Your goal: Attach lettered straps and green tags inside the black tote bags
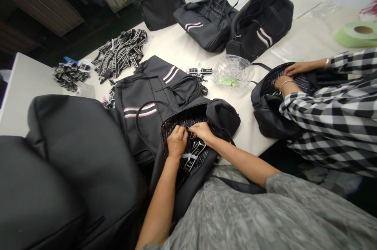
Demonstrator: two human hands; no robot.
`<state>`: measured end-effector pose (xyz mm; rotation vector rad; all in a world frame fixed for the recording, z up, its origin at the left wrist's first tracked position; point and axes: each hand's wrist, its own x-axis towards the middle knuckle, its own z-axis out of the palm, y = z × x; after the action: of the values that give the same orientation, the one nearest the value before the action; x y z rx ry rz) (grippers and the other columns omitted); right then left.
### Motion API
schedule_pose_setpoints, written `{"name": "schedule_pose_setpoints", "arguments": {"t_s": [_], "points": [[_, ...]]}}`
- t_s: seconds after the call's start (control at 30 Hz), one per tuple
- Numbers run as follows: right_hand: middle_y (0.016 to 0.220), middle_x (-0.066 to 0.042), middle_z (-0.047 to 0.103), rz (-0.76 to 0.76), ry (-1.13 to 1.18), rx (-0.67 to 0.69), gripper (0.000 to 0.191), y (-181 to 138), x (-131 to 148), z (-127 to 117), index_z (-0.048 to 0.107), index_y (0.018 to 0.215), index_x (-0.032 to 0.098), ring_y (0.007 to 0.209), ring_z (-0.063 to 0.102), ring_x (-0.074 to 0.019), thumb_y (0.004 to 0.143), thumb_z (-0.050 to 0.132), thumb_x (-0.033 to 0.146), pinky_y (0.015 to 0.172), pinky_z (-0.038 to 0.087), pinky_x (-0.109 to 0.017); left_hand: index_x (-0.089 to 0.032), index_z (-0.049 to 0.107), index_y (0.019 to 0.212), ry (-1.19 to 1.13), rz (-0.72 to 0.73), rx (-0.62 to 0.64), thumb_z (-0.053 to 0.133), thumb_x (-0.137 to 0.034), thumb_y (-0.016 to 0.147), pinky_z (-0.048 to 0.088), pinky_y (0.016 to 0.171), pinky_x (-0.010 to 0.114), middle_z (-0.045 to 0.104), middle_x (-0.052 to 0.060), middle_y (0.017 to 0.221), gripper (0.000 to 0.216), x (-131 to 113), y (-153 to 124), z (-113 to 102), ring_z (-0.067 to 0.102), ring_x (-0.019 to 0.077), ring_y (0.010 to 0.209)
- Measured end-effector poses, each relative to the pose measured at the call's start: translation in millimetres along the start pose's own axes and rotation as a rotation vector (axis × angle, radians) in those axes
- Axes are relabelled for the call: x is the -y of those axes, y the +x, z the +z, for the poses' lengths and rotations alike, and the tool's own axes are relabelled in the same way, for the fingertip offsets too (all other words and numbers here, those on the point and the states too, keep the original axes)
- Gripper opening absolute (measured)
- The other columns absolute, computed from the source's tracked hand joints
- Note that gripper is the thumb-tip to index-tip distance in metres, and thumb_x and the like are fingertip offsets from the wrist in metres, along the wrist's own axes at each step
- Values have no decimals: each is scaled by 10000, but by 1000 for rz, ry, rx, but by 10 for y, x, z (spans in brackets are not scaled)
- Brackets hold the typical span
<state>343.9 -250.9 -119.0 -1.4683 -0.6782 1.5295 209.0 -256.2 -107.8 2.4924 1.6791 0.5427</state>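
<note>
An open black bag (225,118) lies against my body, its dark lining with pale print showing inside. Both my hands reach into its mouth. My left hand (177,141) is closed, fingertips pinched at the lining. Close beside it, my right hand (202,131) pinches too, and the fingertips of the two almost meet. What they grip is small and dark, and I cannot make it out. Below my hands a black-and-white lettered strap (193,159), bound with a white tie, lies inside the bag. Another black bag (141,91) with striped bands lies just beyond.
Large black bags (79,156) crowd the left. Piles of lettered straps (122,52) lie on the white table (165,46). More bags (203,22) stand at the back. Right, a co-worker in a checked sleeve (330,104) handles another bag (271,120). Green tape (347,34) lies beyond.
</note>
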Motion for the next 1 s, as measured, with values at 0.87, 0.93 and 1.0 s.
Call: {"name": "schedule_pose_setpoints", "arguments": {"t_s": [0.87, 0.93, 1.0], "points": [[483, 32, 574, -28, 2, -86, 196, 222, -193, 143, 598, 524, 158, 449, 506, -84, 578, 489, 6, 453, 401, -181, -203, 635, 888, -78, 41, 24, 413, -249, 945, 422, 693, 242, 633, 48, 862, 233, 60, 9, 58, 595, 148, 761], [488, 27, 581, -5, 30, -69, 205, 236, -194, 155, 589, 520, 156, 440, 504, -80, 593, 482, -2, 447, 410, -180, -196, 637, 896, -96, 39, 19, 423, -247, 942, 434, 707, 243, 639, 53, 872, 225, 73, 14, 73, 604, 151, 772], [487, 18, 587, 31, 61, -40, 197, 249, -185, 155, 590, 525, 152, 426, 499, -77, 616, 503, 2, 439, 423, -181, -189, 636, 908, -132, 49, 19, 430, -242, 939, 446, 731, 245, 643, 57, 880, 215, 92, 19, 79, 611, 153, 790]]}}
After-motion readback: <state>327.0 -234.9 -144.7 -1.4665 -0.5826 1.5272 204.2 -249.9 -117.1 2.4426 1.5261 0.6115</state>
